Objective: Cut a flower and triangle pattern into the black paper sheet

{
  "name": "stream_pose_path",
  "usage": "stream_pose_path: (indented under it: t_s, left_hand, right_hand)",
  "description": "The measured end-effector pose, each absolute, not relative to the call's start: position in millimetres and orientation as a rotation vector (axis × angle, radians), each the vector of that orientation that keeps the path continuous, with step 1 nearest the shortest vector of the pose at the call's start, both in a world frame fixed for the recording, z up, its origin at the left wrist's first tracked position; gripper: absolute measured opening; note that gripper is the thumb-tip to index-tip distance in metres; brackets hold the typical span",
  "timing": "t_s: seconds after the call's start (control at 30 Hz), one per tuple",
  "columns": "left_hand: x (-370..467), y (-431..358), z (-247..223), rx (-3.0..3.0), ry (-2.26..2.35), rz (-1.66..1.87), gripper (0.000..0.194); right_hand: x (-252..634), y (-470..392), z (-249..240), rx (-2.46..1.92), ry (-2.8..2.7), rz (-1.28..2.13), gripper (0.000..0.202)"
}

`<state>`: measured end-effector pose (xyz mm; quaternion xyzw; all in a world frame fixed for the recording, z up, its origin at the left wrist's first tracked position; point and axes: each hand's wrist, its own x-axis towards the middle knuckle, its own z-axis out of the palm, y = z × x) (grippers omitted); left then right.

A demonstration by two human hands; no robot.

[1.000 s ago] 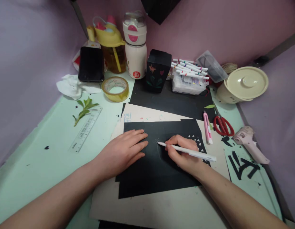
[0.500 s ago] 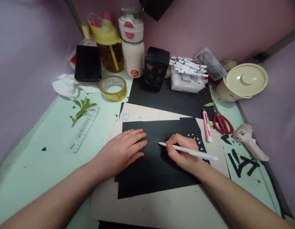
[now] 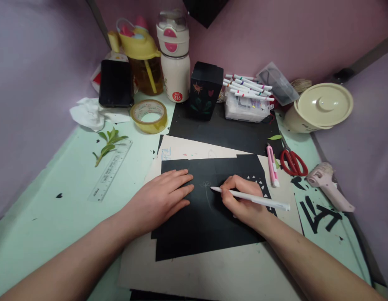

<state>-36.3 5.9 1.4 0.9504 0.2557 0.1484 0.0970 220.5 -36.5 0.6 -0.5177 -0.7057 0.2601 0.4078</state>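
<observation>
Head view. Left hand (image 3: 167,196): lying palm down, fingers slightly spread, resting on black paper (image 3: 187,242). Right hand (image 3: 245,209): gripping a white pen (image 3: 270,202) between thumb and fingers, the tip pointing just beside a faint flower outline (image 3: 205,184); whether the tip is touching the surface is hard to tell. Black paper: lying on a pale board (image 3: 196,271) before the person, small white triangles showing near its right edge. To its right: a pink cutter (image 3: 272,166), red-handled scissors (image 3: 289,167) and a pale pink glue gun (image 3: 331,188) are lying. To its left: a clear ruler (image 3: 110,173) is lying near a leafy sprig (image 3: 108,147). Behind: a tape roll (image 3: 150,124), a white bottle (image 3: 176,75) and a decorated black box (image 3: 205,92) are standing or lying; markers (image 3: 248,87) are resting atop a clear case (image 3: 247,110).
</observation>
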Motion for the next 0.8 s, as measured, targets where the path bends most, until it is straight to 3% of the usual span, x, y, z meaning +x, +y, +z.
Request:
stream_pose_path:
  t_s: [0.8]
  left_hand:
    - [-36.5,5.6,0.5,2.813,0.762,0.454,0.030]
  right_hand:
    - [220.6,-35.9,1.9,-1.361,-1.751,0.568,0.020]
